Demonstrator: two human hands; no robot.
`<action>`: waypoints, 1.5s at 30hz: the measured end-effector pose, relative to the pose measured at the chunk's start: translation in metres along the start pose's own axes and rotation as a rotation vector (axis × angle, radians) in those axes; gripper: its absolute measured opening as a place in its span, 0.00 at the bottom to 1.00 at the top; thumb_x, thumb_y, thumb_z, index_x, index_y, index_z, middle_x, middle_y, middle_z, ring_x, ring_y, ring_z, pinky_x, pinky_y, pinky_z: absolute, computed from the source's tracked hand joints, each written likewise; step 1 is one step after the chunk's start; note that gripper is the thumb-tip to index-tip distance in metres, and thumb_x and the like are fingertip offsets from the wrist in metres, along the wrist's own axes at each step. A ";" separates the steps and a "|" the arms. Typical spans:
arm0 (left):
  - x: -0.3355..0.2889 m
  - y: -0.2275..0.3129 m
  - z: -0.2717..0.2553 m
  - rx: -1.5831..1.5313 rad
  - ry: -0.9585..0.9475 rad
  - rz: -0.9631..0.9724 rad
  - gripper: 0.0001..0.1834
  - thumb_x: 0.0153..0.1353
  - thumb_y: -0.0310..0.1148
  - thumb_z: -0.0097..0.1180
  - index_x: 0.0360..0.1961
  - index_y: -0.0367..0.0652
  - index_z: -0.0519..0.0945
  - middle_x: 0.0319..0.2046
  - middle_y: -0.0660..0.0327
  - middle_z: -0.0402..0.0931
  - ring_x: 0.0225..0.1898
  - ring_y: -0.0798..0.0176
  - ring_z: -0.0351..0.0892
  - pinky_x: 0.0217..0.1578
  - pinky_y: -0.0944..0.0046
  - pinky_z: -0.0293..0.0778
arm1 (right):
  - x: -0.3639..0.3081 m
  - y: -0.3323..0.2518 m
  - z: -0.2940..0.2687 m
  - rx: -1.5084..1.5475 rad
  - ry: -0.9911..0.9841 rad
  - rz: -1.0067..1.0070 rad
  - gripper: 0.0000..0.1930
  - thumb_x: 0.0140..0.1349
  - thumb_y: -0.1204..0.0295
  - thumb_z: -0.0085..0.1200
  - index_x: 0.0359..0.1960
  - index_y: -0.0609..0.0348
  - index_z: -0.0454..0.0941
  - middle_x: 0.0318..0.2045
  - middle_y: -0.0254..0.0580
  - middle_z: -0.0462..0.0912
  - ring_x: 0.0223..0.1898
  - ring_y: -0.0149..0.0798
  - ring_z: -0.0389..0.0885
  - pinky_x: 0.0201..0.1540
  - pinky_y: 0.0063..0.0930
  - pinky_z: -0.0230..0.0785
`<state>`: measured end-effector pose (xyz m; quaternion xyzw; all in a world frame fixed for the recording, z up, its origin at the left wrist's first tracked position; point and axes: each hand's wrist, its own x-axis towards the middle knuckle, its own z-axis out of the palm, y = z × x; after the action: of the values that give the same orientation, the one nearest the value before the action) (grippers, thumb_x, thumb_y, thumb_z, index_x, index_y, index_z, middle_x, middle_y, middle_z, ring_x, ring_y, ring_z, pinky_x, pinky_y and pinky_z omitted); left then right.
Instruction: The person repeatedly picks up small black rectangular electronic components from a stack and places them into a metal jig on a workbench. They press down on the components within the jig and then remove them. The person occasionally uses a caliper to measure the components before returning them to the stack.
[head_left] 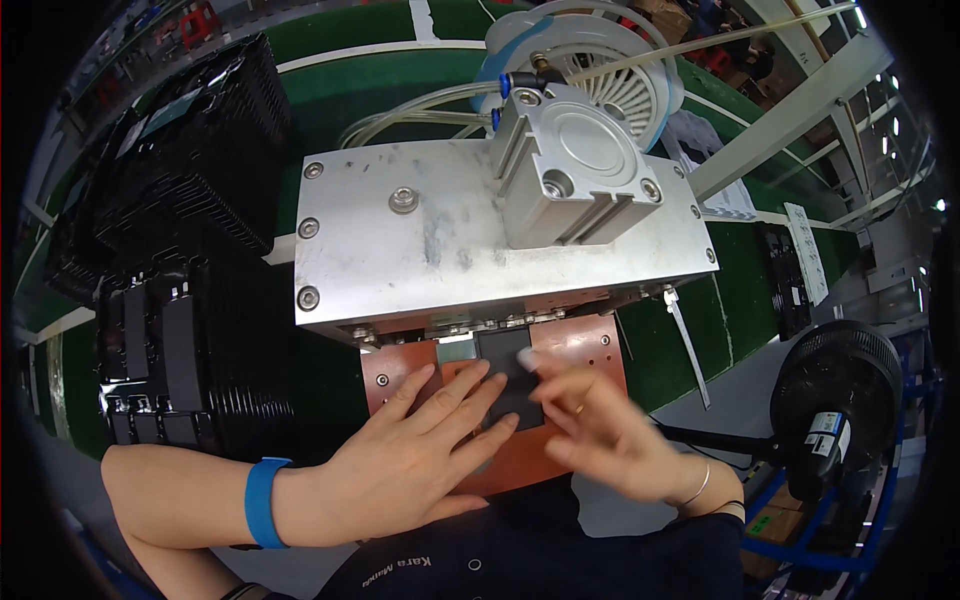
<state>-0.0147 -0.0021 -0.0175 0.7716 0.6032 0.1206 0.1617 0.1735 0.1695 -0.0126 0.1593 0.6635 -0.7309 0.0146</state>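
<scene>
A flat, dark grey rectangular piece lies on the orange plate, its far end at the front edge of a silver metal press. My left hand is spread palm down, its fingertips touching the piece's left side and the plate beside it. My right hand hovers at the piece's right edge, slightly blurred. Its fingers are bent and apart from the thumb, with nothing visible between them. Something white covers one of its fingertips; I cannot tell what it is.
Black plastic trays are stacked at the left; a nearer tray holds several dark grey pieces. An air cylinder with tubes tops the press, and a white fan stands behind. At the right are a white strap and a round black device.
</scene>
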 end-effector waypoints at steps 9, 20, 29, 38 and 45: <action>0.003 0.005 -0.018 -0.617 0.258 -0.292 0.17 0.61 0.38 0.64 0.46 0.39 0.78 0.33 0.58 0.79 0.31 0.64 0.79 0.32 0.66 0.76 | 0.021 0.006 -0.016 0.060 0.229 0.050 0.15 0.59 0.85 0.60 0.42 0.59 0.68 0.37 0.36 0.77 0.37 0.25 0.81 0.40 0.18 0.75; -0.098 -0.007 -0.057 -0.760 0.618 -0.629 0.14 0.63 0.32 0.63 0.28 0.35 0.72 0.21 0.69 0.66 0.27 0.79 0.60 0.24 0.69 0.62 | 0.061 -0.026 0.069 -0.353 -0.101 -0.530 0.21 0.61 0.82 0.59 0.56 0.63 0.70 0.45 0.45 0.78 0.41 0.39 0.84 0.44 0.26 0.78; -0.274 -0.115 -0.068 -0.111 1.043 -1.127 0.26 0.60 0.34 0.65 0.57 0.33 0.77 0.24 0.69 0.74 0.28 0.76 0.71 0.32 0.72 0.71 | 0.204 -0.039 0.157 -1.507 -0.069 -1.405 0.22 0.61 0.74 0.51 0.58 0.57 0.73 0.56 0.47 0.75 0.62 0.43 0.70 0.64 0.42 0.63; -0.254 -0.086 -0.057 0.345 0.389 -1.065 0.29 0.65 0.44 0.56 0.66 0.46 0.71 0.69 0.42 0.57 0.70 0.35 0.54 0.68 0.45 0.55 | 0.192 -0.044 0.137 -1.530 -0.151 -1.442 0.17 0.57 0.72 0.52 0.48 0.65 0.79 0.50 0.47 0.82 0.56 0.45 0.78 0.62 0.43 0.67; -0.215 -0.024 -0.091 0.589 0.556 -0.993 0.29 0.64 0.38 0.57 0.66 0.45 0.70 0.71 0.46 0.55 0.71 0.39 0.54 0.70 0.48 0.52 | 0.038 -0.025 0.058 -1.706 0.257 -1.328 0.20 0.53 0.77 0.54 0.49 0.57 0.83 0.44 0.41 0.81 0.43 0.36 0.79 0.44 0.36 0.73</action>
<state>-0.1227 -0.1964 0.0583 0.3525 0.9160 0.0561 -0.1830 0.1188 0.1228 0.0054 -0.2183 0.9028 0.1304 -0.3468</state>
